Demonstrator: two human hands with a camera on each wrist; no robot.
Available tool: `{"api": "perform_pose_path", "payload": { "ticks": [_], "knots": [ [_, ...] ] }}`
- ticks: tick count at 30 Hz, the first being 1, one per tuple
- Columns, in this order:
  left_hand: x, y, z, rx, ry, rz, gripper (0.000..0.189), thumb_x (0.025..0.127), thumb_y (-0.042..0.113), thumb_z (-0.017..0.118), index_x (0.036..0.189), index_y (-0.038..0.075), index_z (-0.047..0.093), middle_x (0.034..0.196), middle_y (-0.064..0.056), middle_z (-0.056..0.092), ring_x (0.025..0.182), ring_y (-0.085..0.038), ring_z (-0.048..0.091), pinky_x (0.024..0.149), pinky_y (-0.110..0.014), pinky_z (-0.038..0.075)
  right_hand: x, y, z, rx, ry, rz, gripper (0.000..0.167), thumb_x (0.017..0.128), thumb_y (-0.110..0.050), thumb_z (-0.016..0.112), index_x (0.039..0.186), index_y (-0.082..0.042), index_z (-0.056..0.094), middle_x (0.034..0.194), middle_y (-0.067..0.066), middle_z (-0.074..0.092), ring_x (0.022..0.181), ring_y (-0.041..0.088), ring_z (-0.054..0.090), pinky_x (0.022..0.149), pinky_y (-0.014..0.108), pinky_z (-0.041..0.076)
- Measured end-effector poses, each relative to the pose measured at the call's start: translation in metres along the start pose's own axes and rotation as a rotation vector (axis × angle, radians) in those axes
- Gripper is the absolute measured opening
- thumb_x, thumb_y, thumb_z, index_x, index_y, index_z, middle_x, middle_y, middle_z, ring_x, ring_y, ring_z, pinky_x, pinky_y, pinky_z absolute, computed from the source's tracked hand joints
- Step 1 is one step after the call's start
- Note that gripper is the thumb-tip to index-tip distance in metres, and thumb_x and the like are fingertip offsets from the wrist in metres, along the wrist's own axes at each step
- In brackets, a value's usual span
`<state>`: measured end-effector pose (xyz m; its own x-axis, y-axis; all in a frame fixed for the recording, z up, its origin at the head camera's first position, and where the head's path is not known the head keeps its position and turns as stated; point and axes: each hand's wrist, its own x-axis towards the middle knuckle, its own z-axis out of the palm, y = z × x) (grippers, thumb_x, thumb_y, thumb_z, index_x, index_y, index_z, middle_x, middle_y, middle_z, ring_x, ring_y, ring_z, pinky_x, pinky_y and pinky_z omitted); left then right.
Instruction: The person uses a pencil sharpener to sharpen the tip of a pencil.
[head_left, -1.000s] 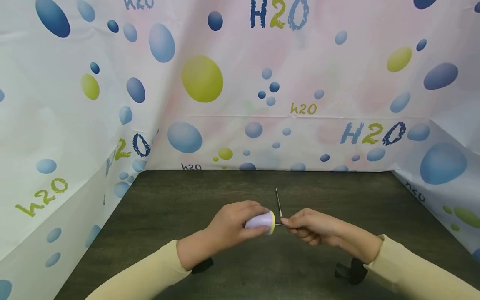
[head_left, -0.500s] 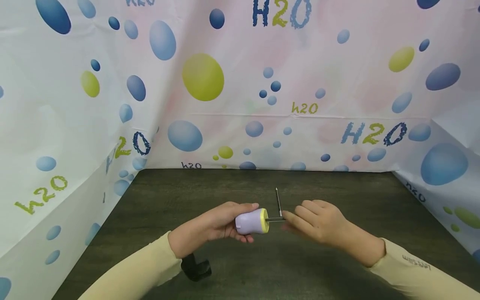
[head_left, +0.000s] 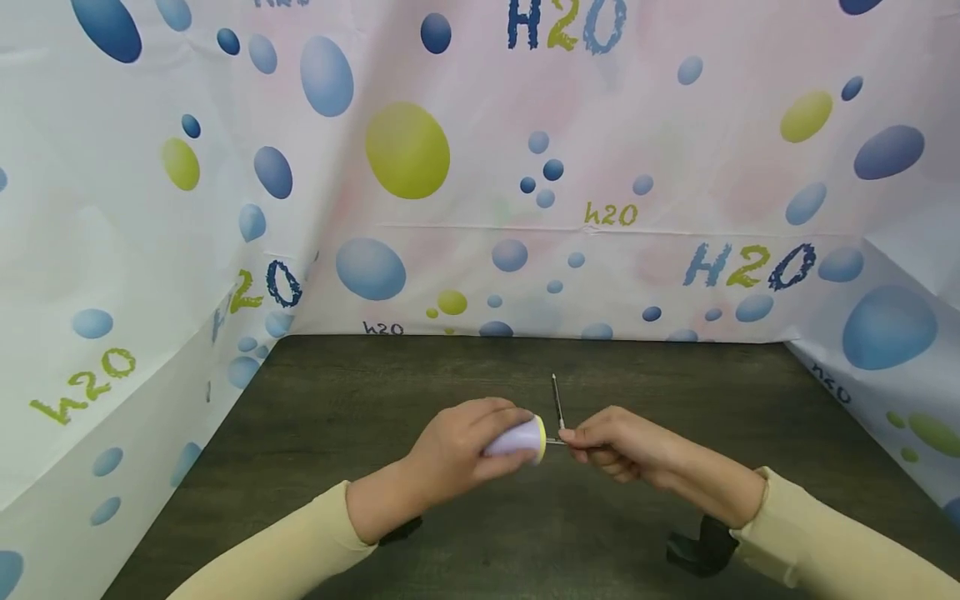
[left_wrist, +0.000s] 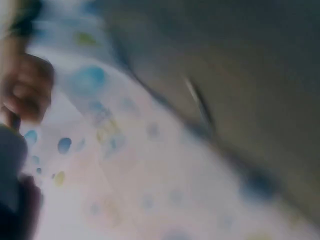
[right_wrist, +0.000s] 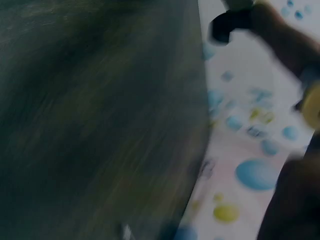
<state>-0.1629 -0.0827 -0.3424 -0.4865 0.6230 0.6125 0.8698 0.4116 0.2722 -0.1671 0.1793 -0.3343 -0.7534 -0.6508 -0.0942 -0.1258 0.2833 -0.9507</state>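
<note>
A screwdriver with a thick lavender handle [head_left: 512, 442] and a yellow collar lies level across the middle of the head view. My left hand [head_left: 453, 446] is wrapped over the handle from above, fingers on the far side and thumb on the near side. From the collar a thin metal shaft [head_left: 554, 442] runs right, and my right hand [head_left: 626, 443] pinches its end between thumb and index finger; that end is hidden. Just beyond the pinch lies a thin metal rod [head_left: 557, 400] with a pointed tip. Both wrist views are blurred; the rod [left_wrist: 200, 106] shows in the left one.
The dark wood-grain table [head_left: 420, 375] spreads under both hands. A white sheet [head_left: 480, 196] with blue and green dots and H2O lettering rises behind it and along both sides. Black wrist mounts [head_left: 702, 546] hang below the cream sleeves.
Half a second ago my left palm faced up under the handle and my right hand was turned knuckles up. Both have rotated back to the grip of one second ago. The rod has stayed put.
</note>
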Motion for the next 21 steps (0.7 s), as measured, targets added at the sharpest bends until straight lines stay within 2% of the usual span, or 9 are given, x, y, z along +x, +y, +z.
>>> {"api": "perform_pose_path", "payload": {
  "ticks": [2, 3, 5, 9, 11, 12, 15, 17, 21],
  "knots": [
    [-0.002, -0.003, 0.003, 0.178, 0.097, 0.166, 0.039, 0.079, 0.022, 0.088, 0.111, 0.006, 0.073, 0.101, -0.005, 0.075, 0.085, -0.012, 0.072, 0.073, -0.021, 0.059, 0.002, 0.0, -0.004, 0.149, -0.051, 0.222, 0.038, 0.106, -0.033, 0.052, 0.077, -0.011, 0.062, 0.051, -0.013, 0.026, 0.044, 0.002, 0.017, 0.043, 0.021, 0.016],
    [-0.002, -0.004, 0.004, 0.176, 0.092, 0.164, 0.039, 0.079, 0.022, 0.088, 0.111, 0.006, 0.073, 0.101, -0.005, 0.075, 0.085, -0.013, 0.072, 0.073, -0.021, 0.059, 0.002, 0.001, -0.006, 0.14, -0.065, 0.238, 0.038, 0.107, -0.033, 0.051, 0.08, -0.009, 0.064, 0.052, -0.012, 0.027, 0.044, 0.003, 0.017, 0.044, 0.022, 0.017],
    [-0.001, -0.005, 0.003, 0.026, 0.017, -0.002, 0.034, 0.084, 0.021, 0.084, 0.112, 0.006, 0.073, 0.103, -0.006, 0.077, 0.082, -0.013, 0.071, 0.069, -0.019, 0.056, 0.002, 0.002, -0.005, 0.0, -0.023, 0.14, 0.039, 0.108, -0.033, 0.051, 0.088, -0.005, 0.07, 0.054, -0.009, 0.04, 0.047, 0.001, 0.027, 0.045, 0.021, 0.026],
    [0.005, -0.01, -0.004, -0.358, -0.125, -0.506, 0.03, 0.098, 0.027, 0.069, 0.119, 0.005, 0.075, 0.107, -0.013, 0.076, 0.077, -0.013, 0.066, 0.066, -0.024, 0.055, -0.001, 0.003, 0.001, -0.504, 0.229, -0.232, 0.041, 0.106, -0.041, 0.054, 0.107, -0.005, 0.074, 0.08, -0.002, 0.07, 0.065, -0.006, 0.051, 0.056, 0.02, 0.044],
    [0.008, -0.014, -0.008, -0.566, -0.184, -0.707, 0.037, 0.102, 0.031, 0.062, 0.123, 0.002, 0.072, 0.103, -0.016, 0.074, 0.073, -0.01, 0.065, 0.064, -0.026, 0.056, 0.0, 0.004, 0.004, -0.815, 0.377, -0.489, 0.042, 0.106, -0.045, 0.051, 0.109, -0.009, 0.073, 0.089, -0.003, 0.073, 0.07, -0.006, 0.054, 0.059, 0.016, 0.045],
    [0.009, -0.016, -0.009, -0.665, -0.216, -0.782, 0.041, 0.104, 0.033, 0.06, 0.125, 0.0, 0.07, 0.099, -0.016, 0.073, 0.072, -0.009, 0.065, 0.064, -0.026, 0.057, 0.001, 0.004, 0.004, -0.946, 0.446, -0.622, 0.042, 0.106, -0.046, 0.05, 0.107, -0.01, 0.072, 0.083, -0.006, 0.068, 0.065, -0.004, 0.05, 0.055, 0.015, 0.042],
    [0.011, -0.02, -0.014, -0.966, -0.331, -0.946, 0.051, 0.106, 0.035, 0.052, 0.129, -0.009, 0.062, 0.09, -0.012, 0.066, 0.065, -0.008, 0.068, 0.06, -0.022, 0.057, 0.006, 0.002, 0.003, -1.251, 0.633, -1.021, 0.039, 0.108, -0.041, 0.047, 0.099, -0.01, 0.07, 0.07, -0.006, 0.053, 0.056, 0.004, 0.039, 0.047, 0.015, 0.034],
    [0.011, -0.02, -0.015, -1.089, -0.422, -1.006, 0.053, 0.107, 0.037, 0.048, 0.129, -0.01, 0.058, 0.087, -0.008, 0.063, 0.062, -0.006, 0.068, 0.057, -0.018, 0.055, 0.01, -0.001, 0.003, -1.34, 0.682, -1.223, 0.035, 0.109, -0.032, 0.049, 0.092, -0.009, 0.07, 0.066, -0.005, 0.048, 0.055, 0.007, 0.036, 0.045, 0.016, 0.031],
    [0.012, -0.016, -0.016, -1.178, -0.522, -1.054, 0.05, 0.107, 0.037, 0.046, 0.126, -0.009, 0.057, 0.085, -0.005, 0.06, 0.06, -0.004, 0.067, 0.053, -0.015, 0.053, 0.013, -0.006, 0.003, -1.416, 0.726, -1.461, 0.035, 0.107, -0.024, 0.055, 0.078, -0.008, 0.067, 0.06, -0.005, 0.046, 0.051, 0.007, 0.034, 0.044, 0.016, 0.029]
  ]
}}
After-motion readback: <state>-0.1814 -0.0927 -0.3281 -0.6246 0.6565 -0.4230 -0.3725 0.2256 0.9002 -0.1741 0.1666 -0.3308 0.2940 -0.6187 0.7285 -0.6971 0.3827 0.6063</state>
